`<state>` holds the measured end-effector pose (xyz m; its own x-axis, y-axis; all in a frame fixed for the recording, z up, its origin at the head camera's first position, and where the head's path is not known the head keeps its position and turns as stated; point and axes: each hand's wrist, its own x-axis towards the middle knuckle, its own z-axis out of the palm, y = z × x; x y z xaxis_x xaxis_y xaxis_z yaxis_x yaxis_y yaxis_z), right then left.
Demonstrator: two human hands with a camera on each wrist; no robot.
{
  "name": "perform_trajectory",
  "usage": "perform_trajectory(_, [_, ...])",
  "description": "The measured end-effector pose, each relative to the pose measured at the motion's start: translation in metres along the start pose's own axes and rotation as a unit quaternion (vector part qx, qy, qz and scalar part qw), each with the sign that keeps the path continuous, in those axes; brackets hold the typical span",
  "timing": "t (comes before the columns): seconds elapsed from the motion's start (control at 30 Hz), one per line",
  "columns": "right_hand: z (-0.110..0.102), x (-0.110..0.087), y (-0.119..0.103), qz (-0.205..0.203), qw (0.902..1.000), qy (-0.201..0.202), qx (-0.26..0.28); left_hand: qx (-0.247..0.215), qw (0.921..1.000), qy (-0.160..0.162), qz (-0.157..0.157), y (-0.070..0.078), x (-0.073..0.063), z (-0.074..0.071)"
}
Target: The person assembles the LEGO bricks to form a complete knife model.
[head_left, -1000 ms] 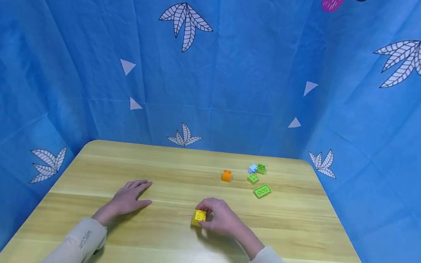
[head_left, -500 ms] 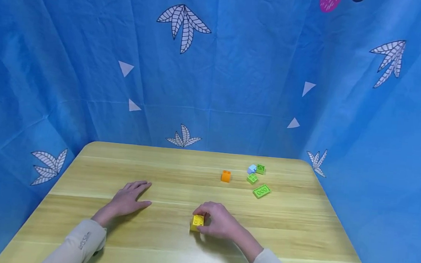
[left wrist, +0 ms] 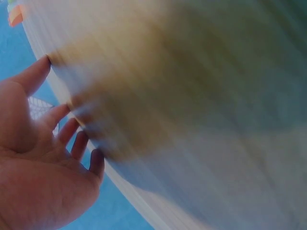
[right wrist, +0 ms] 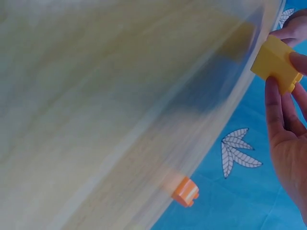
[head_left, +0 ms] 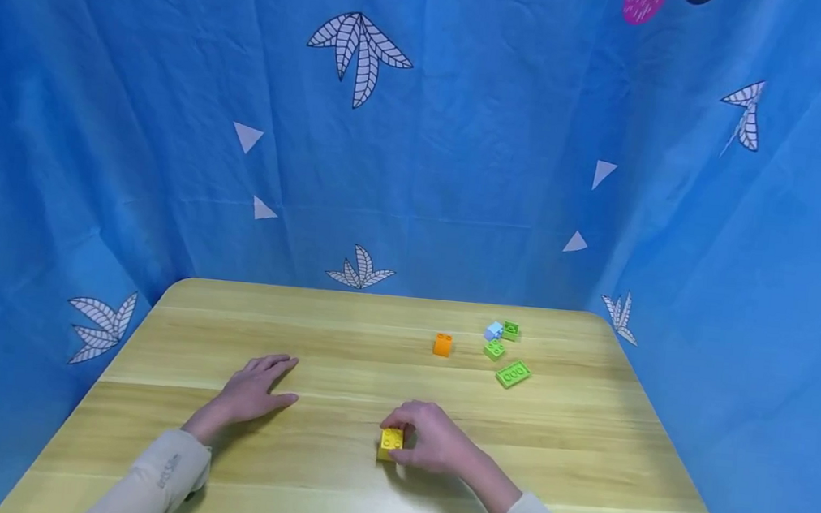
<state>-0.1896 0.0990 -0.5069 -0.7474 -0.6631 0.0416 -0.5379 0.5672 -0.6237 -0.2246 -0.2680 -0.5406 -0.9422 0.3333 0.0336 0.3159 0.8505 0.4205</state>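
Observation:
My right hand (head_left: 431, 438) pinches a yellow toy building brick (head_left: 391, 444) between thumb and fingers, studs facing up, near the middle front of the table. In the right wrist view the same yellow brick (right wrist: 276, 64) shows its smooth side, with the thumb on one face and fingertips on the other. My left hand (head_left: 252, 389) rests on the tabletop to the left, fingers extended and thumb spread, holding nothing. The left wrist view shows that hand (left wrist: 53, 158) from the palm side, its fingertips at the table surface.
An orange brick (head_left: 443, 345) stands farther back on the wooden table (head_left: 289, 474). To its right lie a light blue brick (head_left: 493, 331), two small green bricks (head_left: 494, 349) and a longer green brick (head_left: 513, 374), its hollow underside up. A blue patterned cloth (head_left: 420, 143) hangs behind and beside the table.
My right hand has drawn the yellow brick a little toward the front of the table. The left hand has stayed in place, and the head view has shifted slightly.

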Motion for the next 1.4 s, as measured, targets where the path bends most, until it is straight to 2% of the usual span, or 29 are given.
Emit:
perform_trajectory(0.27, [0.004, -0.006, -0.002, 0.010, 0.9996, -0.009, 0.024, 0.001, 1.0000, 0.003, -0.006, -0.002, 0.001, 0.004])
perform_trajectory(0.73, [0.009, -0.006, 0.000, -0.004, 0.9999, -0.008, -0.008, 0.011, 0.9999, 0.008, 0.004, -0.011, 0.003, 0.012])
perform_trajectory(1.07, [0.009, -0.005, 0.001, -0.007, 0.9998, -0.007, -0.017, 0.003, 1.0000, -0.003, -0.008, 0.000, 0.001, 0.003])
perform_trajectory(1.4, [0.008, -0.004, 0.001, -0.002, 0.9998, -0.010, -0.018, 0.006, 1.0000, -0.001, -0.005, -0.004, 0.003, 0.004])
